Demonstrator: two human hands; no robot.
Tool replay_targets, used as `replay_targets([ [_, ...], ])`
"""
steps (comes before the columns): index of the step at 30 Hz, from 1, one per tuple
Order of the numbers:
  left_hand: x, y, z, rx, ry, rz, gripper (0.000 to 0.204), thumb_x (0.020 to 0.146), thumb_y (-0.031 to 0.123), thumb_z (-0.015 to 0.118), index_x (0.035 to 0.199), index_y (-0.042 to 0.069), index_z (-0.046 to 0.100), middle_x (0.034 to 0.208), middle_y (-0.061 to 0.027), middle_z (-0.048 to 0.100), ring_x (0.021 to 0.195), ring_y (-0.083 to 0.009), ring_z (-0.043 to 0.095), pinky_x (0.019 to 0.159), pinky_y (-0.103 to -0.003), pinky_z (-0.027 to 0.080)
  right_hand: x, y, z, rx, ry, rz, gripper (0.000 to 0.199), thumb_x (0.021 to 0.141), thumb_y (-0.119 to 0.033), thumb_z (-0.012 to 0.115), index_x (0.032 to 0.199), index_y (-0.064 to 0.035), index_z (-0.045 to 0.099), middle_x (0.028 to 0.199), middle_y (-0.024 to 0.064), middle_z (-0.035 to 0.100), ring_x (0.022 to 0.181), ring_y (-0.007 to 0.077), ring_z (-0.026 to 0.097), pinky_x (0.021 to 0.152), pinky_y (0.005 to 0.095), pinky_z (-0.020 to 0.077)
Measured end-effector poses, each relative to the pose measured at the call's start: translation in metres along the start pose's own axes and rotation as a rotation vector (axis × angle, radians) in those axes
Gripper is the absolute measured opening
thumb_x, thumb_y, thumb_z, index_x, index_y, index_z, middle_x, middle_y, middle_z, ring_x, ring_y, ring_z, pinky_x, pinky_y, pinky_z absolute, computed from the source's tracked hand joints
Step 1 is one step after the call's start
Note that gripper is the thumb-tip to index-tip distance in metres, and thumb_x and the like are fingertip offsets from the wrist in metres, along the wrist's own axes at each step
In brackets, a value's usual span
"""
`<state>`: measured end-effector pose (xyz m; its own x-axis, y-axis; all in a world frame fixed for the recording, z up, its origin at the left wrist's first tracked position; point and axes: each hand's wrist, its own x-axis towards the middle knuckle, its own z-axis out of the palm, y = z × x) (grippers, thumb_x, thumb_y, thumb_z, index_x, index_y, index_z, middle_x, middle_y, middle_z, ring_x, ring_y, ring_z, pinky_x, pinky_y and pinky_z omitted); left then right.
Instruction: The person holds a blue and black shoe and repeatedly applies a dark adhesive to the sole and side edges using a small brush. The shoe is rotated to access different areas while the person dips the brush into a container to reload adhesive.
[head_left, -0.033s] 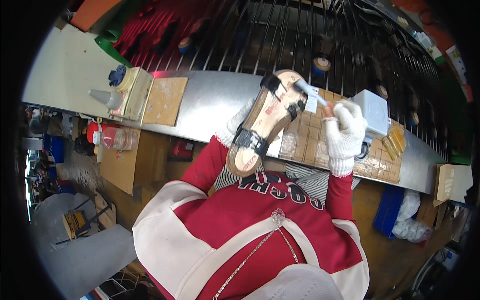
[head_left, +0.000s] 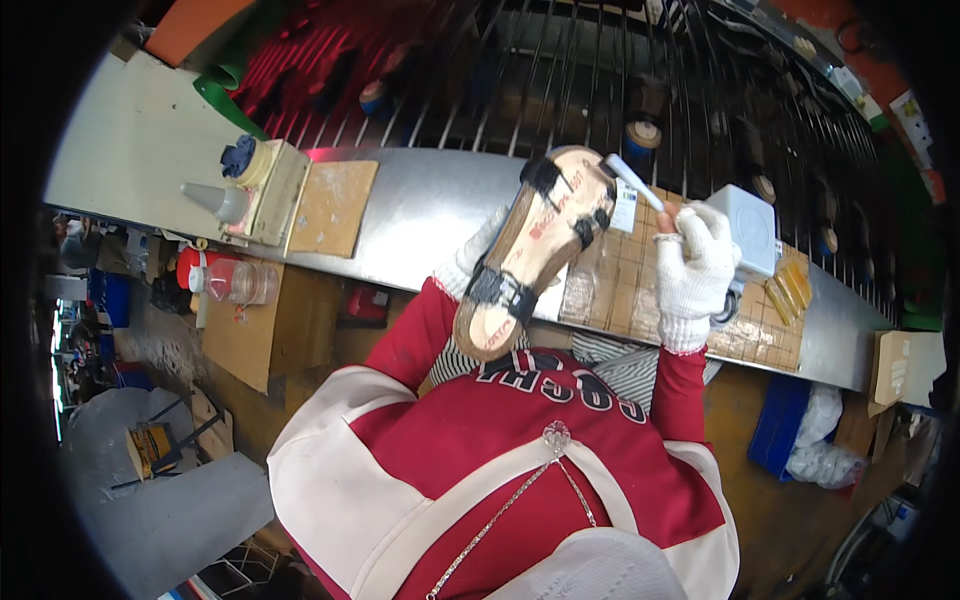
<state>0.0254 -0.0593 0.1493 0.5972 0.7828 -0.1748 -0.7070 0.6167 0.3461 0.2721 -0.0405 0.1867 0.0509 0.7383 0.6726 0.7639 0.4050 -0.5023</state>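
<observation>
One tan sandal with black straps (head_left: pixel 535 255) is tilted up at the centre of the frame, its pale printed insole facing the camera, apparently so that the toe end is easy to get at. The left hand (head_left: pixel 470 262), in a white knit glove, is mostly hidden behind the sandal and seems to grip it from underneath, though how the fingers close cannot be made out. The right hand (head_left: pixel 695 270), also in a white glove, is closed around one slim white applicator stick (head_left: pixel 632 182), whose tip meets the sandal's toe edge. Both are lifted above the grey metal worktop (head_left: pixel 420 210), where a taped brown gridded mat (head_left: pixel 625 285) lies just below the hands. One white plastic box (head_left: pixel 750 225) sits right of the right hand. At upper left stand one cream dispenser bottle with a grey cone nozzle (head_left: pixel 245 185) and one flat brown board (head_left: pixel 333 207).
</observation>
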Motion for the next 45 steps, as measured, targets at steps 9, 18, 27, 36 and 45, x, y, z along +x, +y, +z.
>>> replay_targets([
  [9,0.029,0.009,-0.044,-0.085,0.094,0.267,0.057,0.102,0.049,0.053,0.142,0.008,0.052,0.128,-0.0108,0.064,0.106,-0.0226,0.067,0.086,-0.04,0.059,-0.02,-0.003,0.003,0.873,-0.41,0.361,0.019,0.081,-0.012,0.08,0.093,-0.0002,0.071,0.097,0.0046,0.061,0.09,0.0136,0.057,0.069,0.0232,0.0433],
  [18,0.111,0.096,-0.07,-0.379,0.56,0.237,0.097,0.066,0.068,0.084,0.132,0.009,0.044,0.118,-0.0175,0.055,0.106,-0.0378,0.06,0.09,-0.056,0.058,-0.059,0.069,0.067,2.165,-0.331,0.815,0.025,0.082,-0.019,0.078,0.099,-0.0102,0.063,0.092,0.0023,0.061,0.08,0.0193,0.054,0.077,0.0358,0.0434],
  [27,0.171,0.135,-0.119,-0.599,0.581,0.4,0.1,0.072,0.055,0.086,0.144,0.011,0.032,0.138,-0.0202,0.044,0.12,-0.0382,0.054,0.099,-0.058,0.049,-0.049,0.077,0.104,1.961,-0.534,0.899,0.024,0.085,-0.021,0.074,0.101,-0.0067,0.063,0.093,0.0062,0.062,0.08,0.0212,0.054,0.076,0.0371,0.0449],
  [36,0.186,0.14,-0.126,-0.654,0.657,0.49,0.082,0.087,0.057,0.071,0.148,0.016,0.034,0.146,-0.018,0.046,0.128,-0.041,0.052,0.113,-0.057,0.033,-0.041,0.076,0.111,1.845,-0.565,0.969,0.024,0.088,-0.023,0.07,0.102,-0.005,0.063,0.092,0.0083,0.062,0.079,0.0223,0.055,0.074,0.038,0.0461],
  [45,0.1,0.1,-0.038,-0.122,0.334,0.589,0.091,0.093,0.059,0.061,0.154,0.001,0.028,0.155,-0.0219,0.039,0.14,-0.0374,0.043,0.118,-0.046,0.031,-0.044,0.073,0.107,1.792,-0.558,0.976,0.025,0.091,-0.026,0.065,0.102,-0.0034,0.063,0.09,0.0104,0.062,0.078,0.0235,0.055,0.072,0.0388,0.0472],
])
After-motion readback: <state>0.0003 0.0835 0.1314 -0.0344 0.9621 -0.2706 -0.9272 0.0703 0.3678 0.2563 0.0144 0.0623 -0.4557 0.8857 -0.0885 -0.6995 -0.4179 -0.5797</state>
